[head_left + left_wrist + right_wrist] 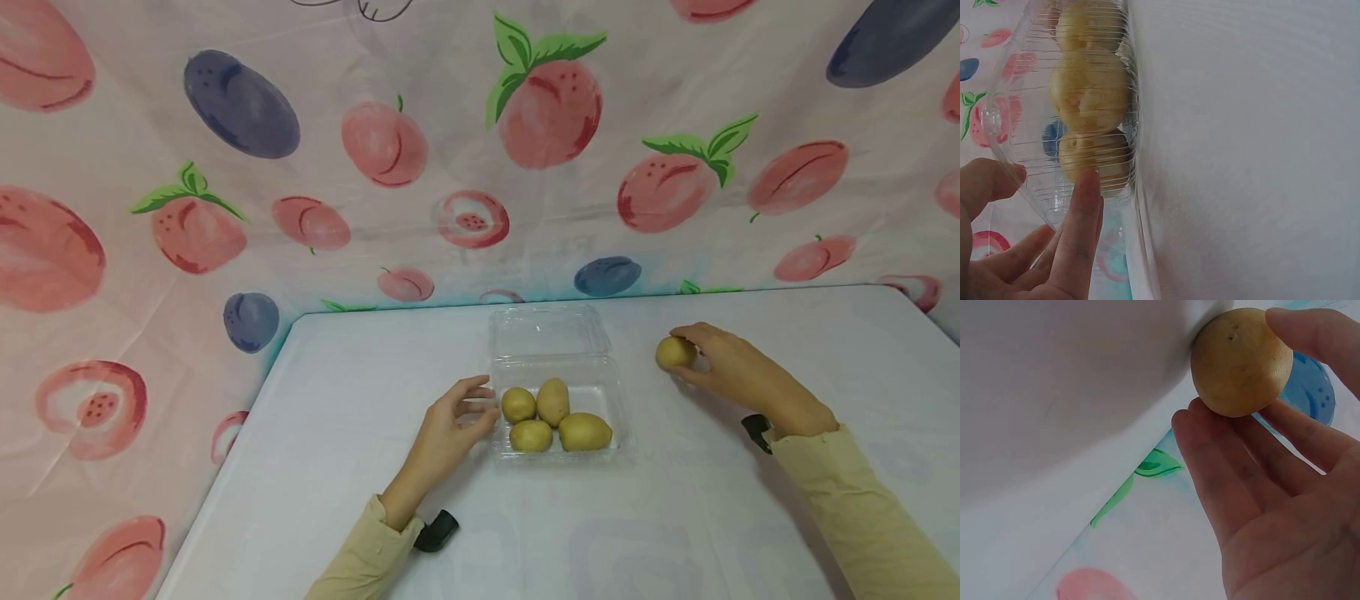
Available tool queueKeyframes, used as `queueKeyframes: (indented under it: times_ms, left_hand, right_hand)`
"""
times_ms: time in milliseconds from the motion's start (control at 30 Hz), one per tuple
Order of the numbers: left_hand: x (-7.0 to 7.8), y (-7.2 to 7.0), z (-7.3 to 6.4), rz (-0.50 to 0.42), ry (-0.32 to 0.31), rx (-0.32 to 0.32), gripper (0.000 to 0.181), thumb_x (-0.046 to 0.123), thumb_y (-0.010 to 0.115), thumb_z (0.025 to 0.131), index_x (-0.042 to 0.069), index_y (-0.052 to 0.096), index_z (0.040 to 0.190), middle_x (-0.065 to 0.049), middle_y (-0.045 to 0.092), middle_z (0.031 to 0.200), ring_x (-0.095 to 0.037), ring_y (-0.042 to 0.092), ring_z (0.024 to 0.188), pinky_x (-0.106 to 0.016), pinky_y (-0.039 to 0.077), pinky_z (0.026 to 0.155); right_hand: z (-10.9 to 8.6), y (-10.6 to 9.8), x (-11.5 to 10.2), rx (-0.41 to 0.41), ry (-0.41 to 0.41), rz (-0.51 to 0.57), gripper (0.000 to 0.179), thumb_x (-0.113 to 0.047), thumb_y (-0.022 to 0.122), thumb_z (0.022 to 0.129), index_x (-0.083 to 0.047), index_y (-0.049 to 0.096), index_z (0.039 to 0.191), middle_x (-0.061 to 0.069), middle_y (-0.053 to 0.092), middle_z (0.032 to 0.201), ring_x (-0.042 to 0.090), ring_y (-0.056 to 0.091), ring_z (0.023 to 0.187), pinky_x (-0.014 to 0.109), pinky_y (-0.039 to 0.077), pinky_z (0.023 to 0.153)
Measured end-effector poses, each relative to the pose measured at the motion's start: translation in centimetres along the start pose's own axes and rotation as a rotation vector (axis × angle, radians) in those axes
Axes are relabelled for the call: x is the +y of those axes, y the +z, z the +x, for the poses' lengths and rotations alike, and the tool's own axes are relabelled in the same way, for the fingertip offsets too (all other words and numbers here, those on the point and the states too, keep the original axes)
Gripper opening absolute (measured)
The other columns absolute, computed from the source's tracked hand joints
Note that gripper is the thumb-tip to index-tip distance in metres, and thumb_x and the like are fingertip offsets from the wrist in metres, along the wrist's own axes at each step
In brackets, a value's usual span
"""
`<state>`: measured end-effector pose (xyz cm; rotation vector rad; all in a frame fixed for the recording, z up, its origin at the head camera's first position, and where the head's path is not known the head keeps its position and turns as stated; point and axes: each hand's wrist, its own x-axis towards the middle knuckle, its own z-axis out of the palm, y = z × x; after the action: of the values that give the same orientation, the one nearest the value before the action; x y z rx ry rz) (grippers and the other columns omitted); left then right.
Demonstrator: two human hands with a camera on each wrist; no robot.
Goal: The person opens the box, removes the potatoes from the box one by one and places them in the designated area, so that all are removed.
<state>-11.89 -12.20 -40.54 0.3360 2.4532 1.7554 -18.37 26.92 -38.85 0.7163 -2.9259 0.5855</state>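
Observation:
A clear plastic clamshell box lies on the table with its lid folded back. Several yellow potatoes sit in its base, among them an oblong potato at the front right and a rounder potato at the left. My left hand is at the box's left side, its fingers loosely bent around the wall without gripping it; one finger is up against the ribbed side. Off to the right, my right hand holds a single round potato between thumb and fingers, at or just above the tabletop.
A white cloth covers the table. Behind it and along the left hangs a fruit-print curtain, meeting the table's back edge just beyond the lid. Each wrist wears a black device, such as the left wrist camera.

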Motion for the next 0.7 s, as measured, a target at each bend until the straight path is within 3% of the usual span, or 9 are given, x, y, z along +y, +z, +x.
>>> queueKeyframes:
  times_ms: [400,700]
  left_hand:
    - [-0.1,0.0,0.0,0.012,0.005,-0.002,0.050,0.015,0.069,0.094,0.004,0.051,0.140,-0.015,0.064,0.126,-0.027,0.066,0.111,-0.026,0.060,0.084]
    - [-0.2,0.0,0.1,-0.002,0.009,-0.006,0.051,0.014,0.069,0.094,0.003,0.051,0.141,-0.016,0.063,0.126,-0.028,0.066,0.111,-0.025,0.061,0.083]
  right_hand:
    - [0.1,-0.1,0.0,0.040,-0.030,-0.048,0.051,-0.010,0.080,0.082,0.012,0.058,0.122,0.031,0.057,0.121,0.046,0.053,0.114,0.062,0.048,0.095]
    - [-0.1,-1.0,-1.8,0.013,0.007,-0.053,0.053,-0.010,0.077,0.084,0.009,0.055,0.129,0.030,0.051,0.131,0.045,0.047,0.122,0.064,0.046,0.100]
